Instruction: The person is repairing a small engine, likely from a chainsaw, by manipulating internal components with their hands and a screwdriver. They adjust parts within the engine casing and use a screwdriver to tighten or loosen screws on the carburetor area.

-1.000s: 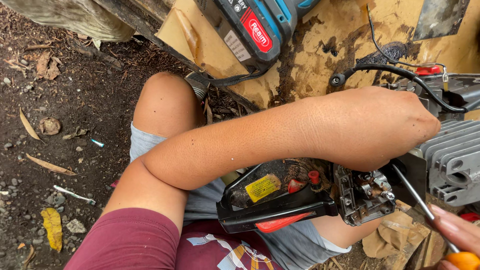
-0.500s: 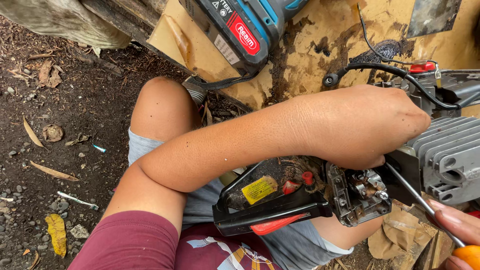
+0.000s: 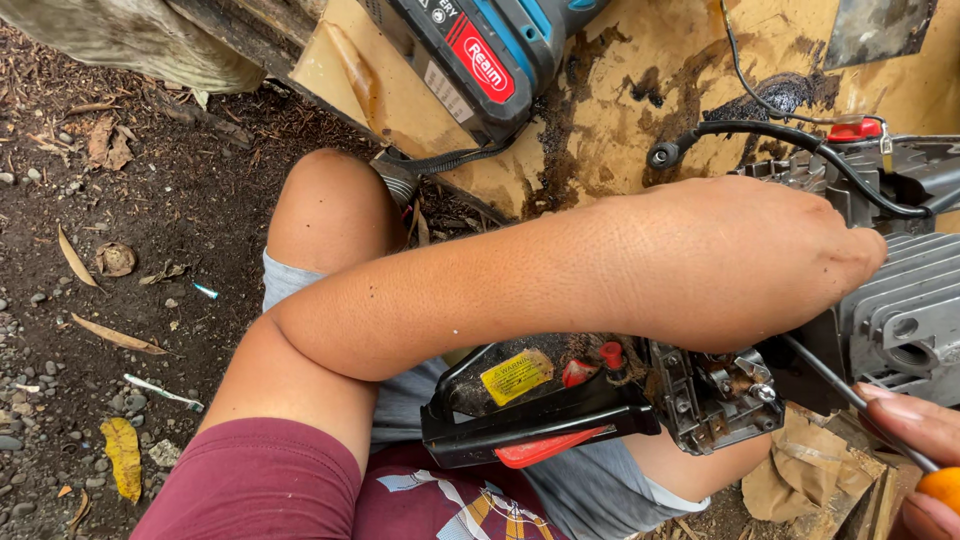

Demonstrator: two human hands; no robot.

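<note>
Step in hand: by the look of it, a fastener or part on the stripped engine is being worked with a screwdriver while the other hand steadies the machine.
Left hand [image 3: 745, 255]: reaches across the frame from lower left to right centre, closed down over the top of the small engine [image 3: 900, 310], gripping it; its fingers are hidden on the far side.
Right hand [image 3: 915, 440]: lower right corner, only partly in frame, curled shut around the orange handle of the screwdriver [image 3: 850, 395].
Screwdriver axis: its long shaft runs from the lower right corner up and left, tip pointing towards the gap between the grey finned cylinder and the black handle housing [image 3: 540, 400]; the tip itself is hidden.
Engine place: right centre, resting over the person's lap, its long axis running left to right, the handle end pointing left.
Next move: likely needs the tip seated squarely and the steadying grip firm.
Around: oil-stained cardboard [image 3: 640, 90] above, a blue and black battery pack [image 3: 480, 50] upper centre.
</note>
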